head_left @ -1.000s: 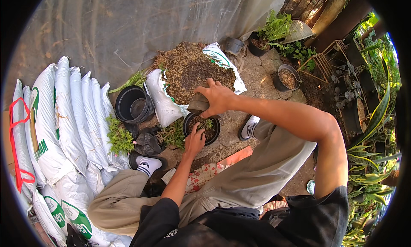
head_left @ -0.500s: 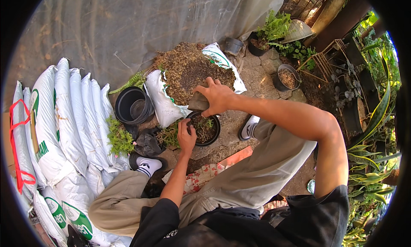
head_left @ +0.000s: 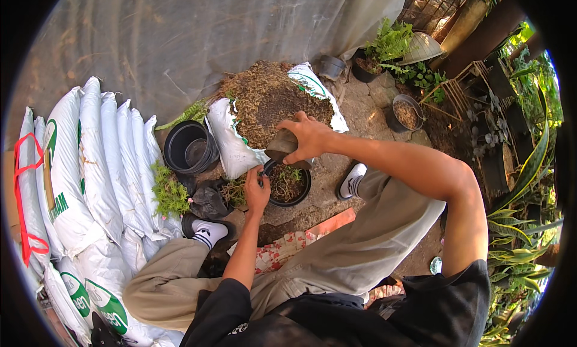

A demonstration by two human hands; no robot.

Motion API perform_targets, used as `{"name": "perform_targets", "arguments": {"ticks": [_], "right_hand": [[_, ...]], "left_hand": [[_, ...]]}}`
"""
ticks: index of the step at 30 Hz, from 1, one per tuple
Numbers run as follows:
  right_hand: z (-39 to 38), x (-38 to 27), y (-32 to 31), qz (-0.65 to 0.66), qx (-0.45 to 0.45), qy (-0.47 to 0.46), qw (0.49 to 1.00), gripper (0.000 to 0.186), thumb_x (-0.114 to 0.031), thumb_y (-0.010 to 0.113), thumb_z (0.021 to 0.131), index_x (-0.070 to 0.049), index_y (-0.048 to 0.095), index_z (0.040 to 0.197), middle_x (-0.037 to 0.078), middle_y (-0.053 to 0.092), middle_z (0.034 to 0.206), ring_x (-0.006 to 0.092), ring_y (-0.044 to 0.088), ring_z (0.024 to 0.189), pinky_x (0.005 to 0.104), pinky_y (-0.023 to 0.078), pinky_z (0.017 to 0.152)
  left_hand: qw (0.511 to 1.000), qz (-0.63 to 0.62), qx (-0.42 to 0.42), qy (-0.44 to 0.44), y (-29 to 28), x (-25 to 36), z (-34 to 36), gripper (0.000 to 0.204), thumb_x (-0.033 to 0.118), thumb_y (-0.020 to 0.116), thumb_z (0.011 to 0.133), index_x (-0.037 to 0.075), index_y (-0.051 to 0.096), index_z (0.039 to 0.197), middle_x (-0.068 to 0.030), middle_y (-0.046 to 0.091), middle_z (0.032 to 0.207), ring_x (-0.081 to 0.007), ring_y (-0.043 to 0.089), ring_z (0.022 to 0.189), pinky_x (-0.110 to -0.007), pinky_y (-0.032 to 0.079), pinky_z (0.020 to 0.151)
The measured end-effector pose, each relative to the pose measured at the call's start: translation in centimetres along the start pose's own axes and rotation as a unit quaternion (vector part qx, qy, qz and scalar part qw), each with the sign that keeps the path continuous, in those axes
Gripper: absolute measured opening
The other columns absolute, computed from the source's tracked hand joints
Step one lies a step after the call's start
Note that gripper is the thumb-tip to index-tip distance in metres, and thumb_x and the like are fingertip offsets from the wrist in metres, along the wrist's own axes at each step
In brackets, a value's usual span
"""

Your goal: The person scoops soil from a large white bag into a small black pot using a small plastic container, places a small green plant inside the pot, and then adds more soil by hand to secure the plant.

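Observation:
My right hand grips a dull grey-brown small cup-like container, tilted above a round black pot. Inside that pot is a small plant with thin green and pale stems in dark soil. At the pot's left rim, my left hand has its fingers curled; whether they grip the rim is hard to make out. Just beyond the pot lies an opened white sack with brown crumbly potting mix heaped on it.
Left of the sack stand nested black pots, near a leafy green plant and a crumpled black plastic bag. Full white sacks line the far left. A fern and a pot of brown material stand back right.
The container in my right hand has tilted further over the pot. My left hand has shifted slightly left and down at the rim, uncovering more of the plant.

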State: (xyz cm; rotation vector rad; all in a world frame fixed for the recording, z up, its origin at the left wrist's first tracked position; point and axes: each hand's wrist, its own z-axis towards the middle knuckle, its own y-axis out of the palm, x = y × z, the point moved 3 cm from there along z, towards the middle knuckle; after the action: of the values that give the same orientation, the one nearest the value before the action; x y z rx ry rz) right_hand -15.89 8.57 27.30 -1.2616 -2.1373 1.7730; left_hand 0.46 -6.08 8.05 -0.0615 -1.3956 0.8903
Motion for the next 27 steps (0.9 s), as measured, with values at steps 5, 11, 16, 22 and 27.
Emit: {"name": "perform_targets", "arguments": {"ticks": [5, 11, 16, 22, 27], "right_hand": [[-0.1, 0.2, -0.3, 0.024, 0.003, 0.01, 1.0, 0.097, -0.058, 0.082, 0.062, -0.018, 0.045, 0.142, 0.029, 0.044, 0.13, 0.049, 0.052, 0.116, 0.0506, 0.047, 0.098], [0.0, 0.3, -0.1, 0.003, 0.01, -0.001, 1.0, 0.098, -0.057, 0.082, 0.062, -0.017, 0.044, 0.142, 0.028, 0.044, 0.129, 0.049, 0.052, 0.116, 0.0507, 0.047, 0.098], [-0.2, -0.3, -0.2, 0.001, 0.004, 0.004, 1.0, 0.097, -0.056, 0.082, 0.062, -0.017, 0.043, 0.142, 0.027, 0.044, 0.129, 0.0494, 0.051, 0.116, 0.0508, 0.048, 0.098], [-0.1, -0.5, -0.4, -0.014, 0.013, 0.001, 1.0, 0.097, -0.055, 0.082, 0.063, -0.018, 0.042, 0.143, 0.028, 0.042, 0.131, 0.0485, 0.05, 0.117, 0.0507, 0.048, 0.097], [-0.1, 1.0, -0.5, -0.01, 0.023, 0.009, 1.0, 0.094, -0.053, 0.082, 0.064, -0.017, 0.043, 0.142, 0.029, 0.045, 0.127, 0.0495, 0.051, 0.117, 0.051, 0.047, 0.097]], "left_hand": [[0.999, 0.0, -0.027, -0.034, 0.0, 0.1, 0.0, 0.031, 0.001, 0.06, 0.087, -0.001, 0.06, 0.118, -0.014, 0.062, 0.105, -0.0249, 0.065, 0.079, -0.039, 0.05, 0.072], [0.999, 0.006, -0.026, -0.024, 0.0, 0.3, -0.1, 0.031, 0.001, 0.06, 0.086, -0.001, 0.061, 0.117, -0.0133, 0.062, 0.101, -0.0246, 0.063, 0.076, -0.039, 0.05, 0.072], [0.999, 0.005, -0.025, -0.019, 0.1, 0.2, -0.1, 0.03, 0.001, 0.06, 0.086, -0.001, 0.061, 0.116, -0.0131, 0.062, 0.1, -0.0246, 0.062, 0.075, -0.039, 0.05, 0.072], [0.999, 0.016, -0.036, 0.0, 0.0, 0.2, -0.1, 0.028, 0.002, 0.063, 0.085, 0.0, 0.063, 0.113, -0.0132, 0.064, 0.102, -0.0238, 0.061, 0.077, -0.039, 0.048, 0.072], [0.979, 0.146, -0.118, 0.085, 1.0, 1.8, -1.0, 0.023, 0.014, 0.069, 0.085, 0.009, 0.067, 0.107, -0.0083, 0.064, 0.105, -0.0244, 0.058, 0.098, -0.044, 0.039, 0.094]]}}
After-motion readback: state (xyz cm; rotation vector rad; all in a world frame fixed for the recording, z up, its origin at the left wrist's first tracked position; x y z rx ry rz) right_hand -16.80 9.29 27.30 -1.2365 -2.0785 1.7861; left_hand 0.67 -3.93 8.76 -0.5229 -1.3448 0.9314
